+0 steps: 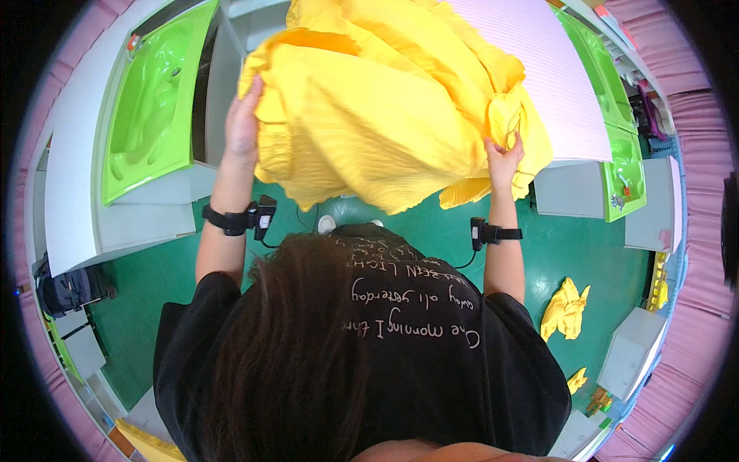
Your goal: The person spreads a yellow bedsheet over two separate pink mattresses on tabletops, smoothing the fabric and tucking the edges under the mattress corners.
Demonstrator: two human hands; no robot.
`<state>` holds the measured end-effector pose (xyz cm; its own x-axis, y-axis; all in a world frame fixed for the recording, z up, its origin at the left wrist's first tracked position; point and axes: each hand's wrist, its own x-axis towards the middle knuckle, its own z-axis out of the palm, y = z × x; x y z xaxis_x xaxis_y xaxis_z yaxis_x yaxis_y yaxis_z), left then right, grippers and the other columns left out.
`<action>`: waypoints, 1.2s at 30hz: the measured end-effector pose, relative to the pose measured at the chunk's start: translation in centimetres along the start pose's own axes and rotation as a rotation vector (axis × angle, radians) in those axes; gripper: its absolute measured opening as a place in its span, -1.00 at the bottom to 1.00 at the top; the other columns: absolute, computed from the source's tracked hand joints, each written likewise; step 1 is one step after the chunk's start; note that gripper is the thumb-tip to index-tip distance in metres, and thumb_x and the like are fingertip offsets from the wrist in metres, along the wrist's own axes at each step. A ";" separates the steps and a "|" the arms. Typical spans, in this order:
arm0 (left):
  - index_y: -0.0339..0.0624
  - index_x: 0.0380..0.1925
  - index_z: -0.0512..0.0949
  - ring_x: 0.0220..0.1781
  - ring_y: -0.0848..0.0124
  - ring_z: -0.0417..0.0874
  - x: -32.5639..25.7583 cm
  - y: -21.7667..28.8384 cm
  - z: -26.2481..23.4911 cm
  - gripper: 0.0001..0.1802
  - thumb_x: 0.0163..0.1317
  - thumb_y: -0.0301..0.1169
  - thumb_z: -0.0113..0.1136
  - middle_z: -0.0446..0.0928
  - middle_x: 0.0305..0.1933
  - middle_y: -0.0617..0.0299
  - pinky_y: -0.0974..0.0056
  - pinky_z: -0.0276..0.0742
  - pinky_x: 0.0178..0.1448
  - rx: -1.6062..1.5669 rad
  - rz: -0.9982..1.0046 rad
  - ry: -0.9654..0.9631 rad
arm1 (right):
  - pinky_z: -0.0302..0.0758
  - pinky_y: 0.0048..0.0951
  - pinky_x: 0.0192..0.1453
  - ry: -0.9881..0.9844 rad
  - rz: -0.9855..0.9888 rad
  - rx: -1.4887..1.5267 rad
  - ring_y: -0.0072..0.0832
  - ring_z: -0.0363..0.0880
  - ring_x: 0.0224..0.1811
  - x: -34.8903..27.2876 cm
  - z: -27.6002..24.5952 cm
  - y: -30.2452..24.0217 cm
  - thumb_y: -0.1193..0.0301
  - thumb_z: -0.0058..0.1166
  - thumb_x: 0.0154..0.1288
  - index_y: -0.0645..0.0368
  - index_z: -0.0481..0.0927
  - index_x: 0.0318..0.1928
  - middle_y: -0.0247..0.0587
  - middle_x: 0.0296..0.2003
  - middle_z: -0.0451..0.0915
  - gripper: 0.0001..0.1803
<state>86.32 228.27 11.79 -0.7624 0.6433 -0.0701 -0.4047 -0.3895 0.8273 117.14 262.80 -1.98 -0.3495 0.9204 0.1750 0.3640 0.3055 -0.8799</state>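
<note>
A large, crinkled yellow cloth (pixel 369 115) is spread out in front of me, its upper part over a pale ribbed surface (pixel 558 85) and its lower edge hanging above the floor. At the cloth's left edge, my left hand (pixel 243 127) is closed on the fabric, its thumb showing along the side. My right hand (pixel 505 159) pinches a bunched fold at the right side. The cloth hides some fingertips. Each wrist carries a black strap with a small box (pixel 264 216) and a cable.
A green basin (pixel 142 154) is set in a white counter to the left; another green basin (pixel 625 173) stands at the right. Crumpled yellow cloth (pixel 566 308) lies on the green floor at lower right. A black bag (pixel 69 291) is at far left. Pink curtains (pixel 704 154) hang around the edges.
</note>
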 end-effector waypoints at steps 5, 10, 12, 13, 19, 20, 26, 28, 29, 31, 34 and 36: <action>-0.31 0.12 0.31 0.10 0.34 0.47 0.7 1.5 -3.0 -0.54 0.31 -0.25 -0.05 0.44 0.09 0.13 0.27 0.39 0.15 0.084 0.044 0.095 | 0.55 -0.38 -0.24 0.100 0.169 -0.582 -0.10 0.47 -0.11 2.8 -2.6 3.2 0.16 0.42 -0.24 0.18 -0.16 0.33 0.24 0.04 0.22 0.22; -0.32 0.08 0.34 0.05 0.37 0.50 -0.4 -0.1 -5.2 -0.53 0.28 -0.23 0.01 0.45 0.07 0.15 0.31 0.39 0.10 0.212 -0.096 0.174 | 0.56 -0.28 -0.28 -0.015 0.187 -0.882 0.02 0.51 -0.16 6.2 -4.7 4.6 0.15 0.27 -0.11 0.34 0.22 0.14 0.27 -0.11 0.40 -0.15; -0.32 0.08 0.34 0.05 0.39 0.49 -0.3 -0.8 -4.9 -0.52 0.28 -0.21 0.02 0.45 0.06 0.14 0.34 0.37 0.11 0.328 -0.158 0.144 | 0.55 -0.27 -0.43 -0.146 0.183 -0.799 -0.05 0.59 -0.39 7.7 -6.8 6.6 0.34 0.09 -0.02 0.43 0.38 -0.11 0.17 -0.37 0.53 -0.52; -0.33 0.08 0.35 0.06 0.40 0.49 -0.7 -1.1 -4.5 -0.52 0.28 -0.21 0.01 0.45 0.07 0.14 0.33 0.35 0.12 0.369 -0.206 0.131 | 0.55 -0.27 -0.43 -0.132 0.194 -0.794 -0.05 0.59 -0.39 7.9 -7.9 6.7 0.34 0.09 -0.02 0.43 0.38 -0.11 0.17 -0.37 0.53 -0.52; -0.31 0.15 0.25 0.10 0.44 0.41 -3.7 -4.7 -3.5 -0.44 0.21 -0.30 0.14 0.41 0.09 0.21 0.34 0.31 0.17 0.556 -0.408 -0.074 | 0.50 -0.17 -0.19 -0.020 0.065 -0.979 -0.06 0.59 -0.28 9.7 -13.2 5.1 0.44 -0.08 0.04 0.38 0.38 -0.19 0.16 -0.36 0.56 -0.69; -0.29 0.16 0.23 0.12 0.40 0.39 -4.3 -6.1 -3.4 -0.40 0.18 -0.30 0.18 0.37 0.12 0.18 0.32 0.29 0.18 0.611 -0.384 -0.120 | 0.50 -0.17 -0.19 -0.013 0.059 -0.972 -0.06 0.59 -0.28 10.0 -14.6 5.0 0.44 -0.08 0.04 0.38 0.38 -0.19 0.16 -0.36 0.56 -0.69; -0.31 0.28 -0.05 0.26 0.06 0.18 -5.9 -15.4 -2.6 0.05 -0.13 -0.27 0.40 0.16 0.23 -0.15 0.16 0.15 0.29 1.270 -0.073 0.121 | 0.51 -0.19 -0.13 0.040 0.022 -0.301 -0.09 0.55 -0.23 16.1 -23.6 10.6 0.59 -0.23 0.12 0.35 0.26 -0.04 0.14 -0.17 0.50 -0.67; -0.35 0.30 -0.21 0.31 -0.16 -0.04 -6.4 -17.8 0.1 0.24 -0.24 -0.19 0.46 -0.20 0.30 -0.41 0.08 0.09 0.32 1.382 -0.078 0.406 | 0.53 -0.23 -0.14 -0.030 0.192 0.131 -0.17 0.55 -0.21 17.2 -23.4 9.7 0.56 -0.20 0.17 0.35 0.25 -0.01 0.08 -0.15 0.50 -0.66; -0.35 0.30 -0.21 0.31 -0.16 -0.04 -6.6 -19.4 1.3 0.24 -0.24 -0.19 0.46 -0.20 0.30 -0.41 0.08 0.09 0.32 1.377 -0.092 0.418 | 0.55 -0.27 -0.14 -0.093 0.373 0.548 -0.25 0.56 -0.19 16.8 -23.3 8.3 0.53 -0.18 0.22 0.34 0.25 0.02 0.02 -0.13 0.50 -0.66; -0.36 0.29 -0.18 0.28 -0.18 0.01 -6.1 -21.7 2.4 0.23 -0.24 -0.18 0.46 -0.13 0.26 -0.41 0.08 0.08 0.33 1.524 0.042 0.399 | 0.56 -0.30 -0.14 -0.233 0.400 0.604 -0.31 0.54 -0.14 16.6 -24.3 6.9 0.48 -0.13 0.25 0.33 0.24 0.06 -0.02 -0.10 0.49 -0.62; -0.32 0.26 -0.03 0.24 -0.15 0.10 -5.1 -22.8 2.5 0.12 -0.24 -0.21 0.47 0.00 0.21 -0.32 0.07 0.19 0.27 1.682 -0.009 0.453 | 0.53 -0.31 -0.03 -0.643 0.569 0.700 -0.35 0.47 0.01 16.3 -26.8 4.5 0.41 0.05 0.22 0.30 0.19 0.18 -0.08 -0.01 0.45 -0.45; -0.31 0.23 0.04 0.23 -0.11 0.15 -4.3 -21.8 3.6 0.06 -0.23 -0.23 0.46 0.03 0.20 -0.27 0.08 0.25 0.23 1.688 -0.034 0.467 | 0.44 -0.33 0.09 -0.914 0.603 0.568 -0.37 0.42 0.07 16.6 -28.3 5.9 0.48 0.14 0.12 0.27 0.17 0.22 -0.13 0.05 0.42 -0.34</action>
<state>100.28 236.37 -3.94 -0.9566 0.2912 0.0121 0.2688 0.8655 0.4226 137.91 286.80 8.22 -0.8141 0.2991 -0.4977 0.3292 -0.4683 -0.8200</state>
